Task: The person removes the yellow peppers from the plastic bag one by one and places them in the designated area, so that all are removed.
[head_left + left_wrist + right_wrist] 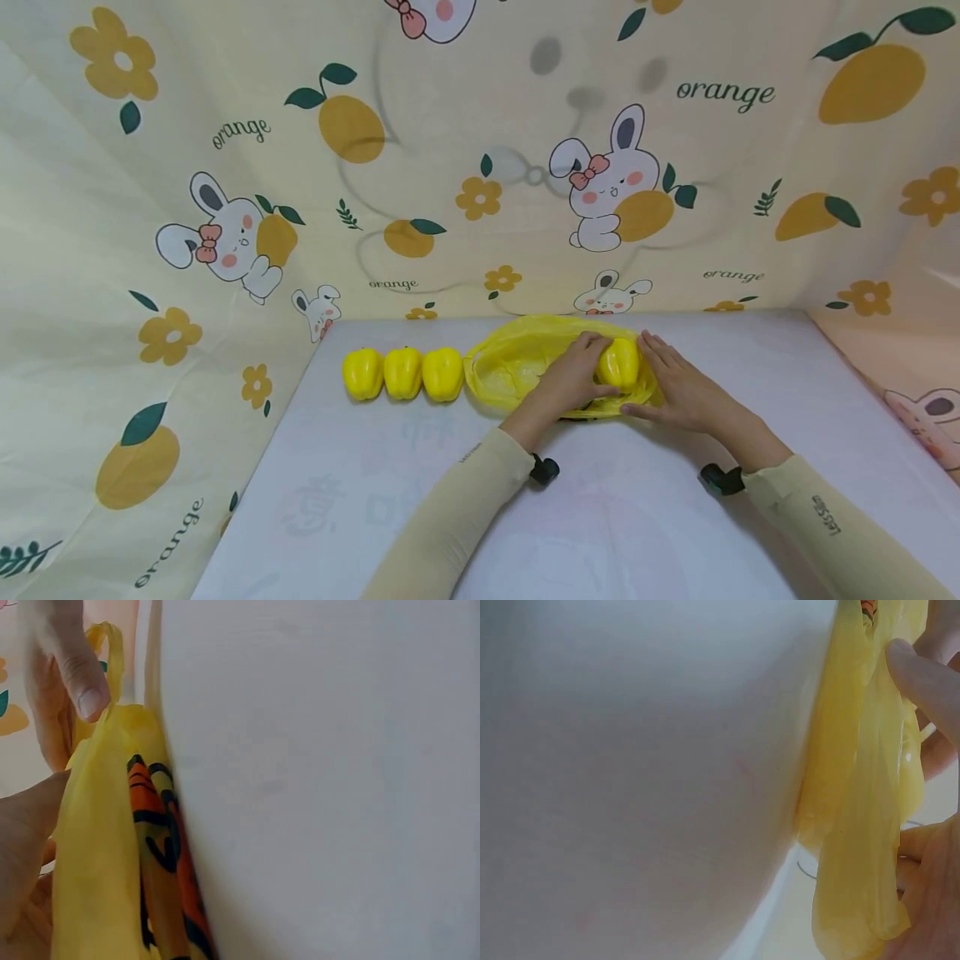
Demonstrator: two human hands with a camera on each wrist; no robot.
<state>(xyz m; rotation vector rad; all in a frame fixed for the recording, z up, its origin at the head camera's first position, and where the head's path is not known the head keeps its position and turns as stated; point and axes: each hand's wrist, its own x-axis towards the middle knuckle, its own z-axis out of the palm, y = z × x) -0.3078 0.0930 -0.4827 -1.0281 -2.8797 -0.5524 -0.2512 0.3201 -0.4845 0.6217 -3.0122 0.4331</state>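
Observation:
Over the right end of a yellow plastic bag (504,364), my left hand (564,377) grips a yellow bell pepper (620,364) between thumb and fingers. The bag lies spread with its mouth upward. My right hand (686,390) is at the bag's right end, its fingers straight beside the pepper and its thumb at the bag's near edge. In the left wrist view, the right thumb overlaps the bag near a loop handle (114,656). Orange and black print (154,825) shows on the bag's near side. The pepper's underside is hidden by the bag.
Three more yellow bell peppers, a left one (363,374), a middle one (402,372) and a right one (442,374), stand in a row left of the bag. They sit on a white-covered table (315,517). A patterned cloth (450,108) hangs behind and at both sides.

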